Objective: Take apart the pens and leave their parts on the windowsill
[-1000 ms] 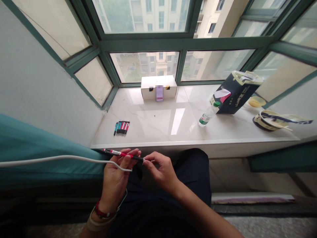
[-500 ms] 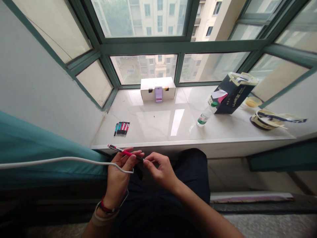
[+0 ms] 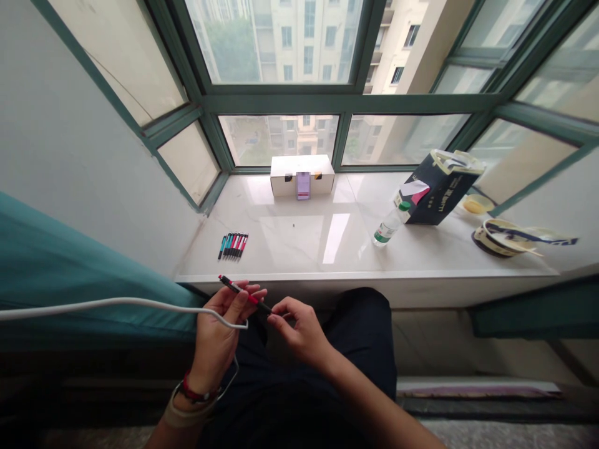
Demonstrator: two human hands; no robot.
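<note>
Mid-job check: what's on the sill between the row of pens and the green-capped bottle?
Head view: glossy sill with bright reflections and one small dark speck, nearer the row of pens than the green-capped bottle.

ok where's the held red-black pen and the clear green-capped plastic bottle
Held red-black pen [image 3: 253, 299]: head view, red barrel
Clear green-capped plastic bottle [image 3: 385, 232]: head view, label

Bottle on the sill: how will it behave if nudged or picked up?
The bottle would probably tip if pushed near its green cap, being tall and narrow. It looks like thin clear plastic, so it may dent when squeezed. On the glossy sill, a low push would likely slide it. Whether it holds liquid, I can't tell.
</note>
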